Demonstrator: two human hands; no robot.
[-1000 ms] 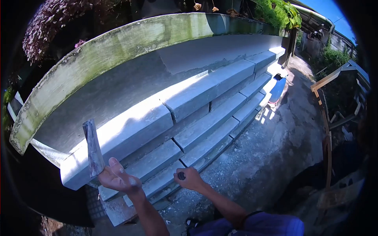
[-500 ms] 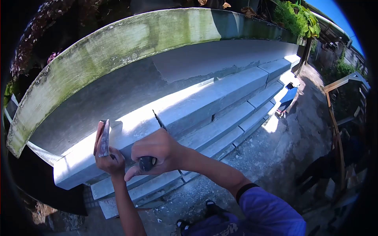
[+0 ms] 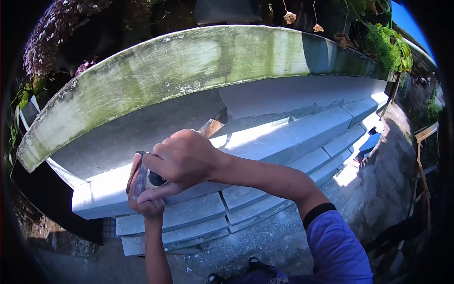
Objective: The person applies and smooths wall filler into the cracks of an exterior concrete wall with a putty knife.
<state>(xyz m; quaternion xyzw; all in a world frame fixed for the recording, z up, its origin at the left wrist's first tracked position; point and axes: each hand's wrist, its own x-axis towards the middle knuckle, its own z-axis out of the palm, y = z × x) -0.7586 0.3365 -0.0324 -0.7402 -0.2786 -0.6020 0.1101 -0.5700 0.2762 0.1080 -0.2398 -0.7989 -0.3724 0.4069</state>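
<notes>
My right hand [image 3: 184, 161] is closed round the dark handle [image 3: 156, 179] of a trowel, whose metal blade [image 3: 211, 128] shows past the knuckles, tilted up in front of the wall. My left hand [image 3: 150, 206] grips a thin flat tool [image 3: 140, 182], seen nearly edge-on, at its lower part. Both hands are close together, the right partly over the left. They are above the pale concrete ledge [image 3: 94, 194]. What kind of tool the left hand holds is hard to make out.
A curved, green-stained concrete rim [image 3: 198, 61] runs above the grey wall [image 3: 142, 128]. Stepped blocks [image 3: 189, 220] descend to the rough ground [image 3: 283, 236]. Plants [image 3: 385, 45] hang at the upper right. A wooden frame [image 3: 420, 151] stands at the right; a blue object [image 3: 369, 144] lies beyond the steps.
My right hand has risen and the trowel blade now shows in front of the wall. My hands are closer together. The view has shifted, with the wall lower and further right.
</notes>
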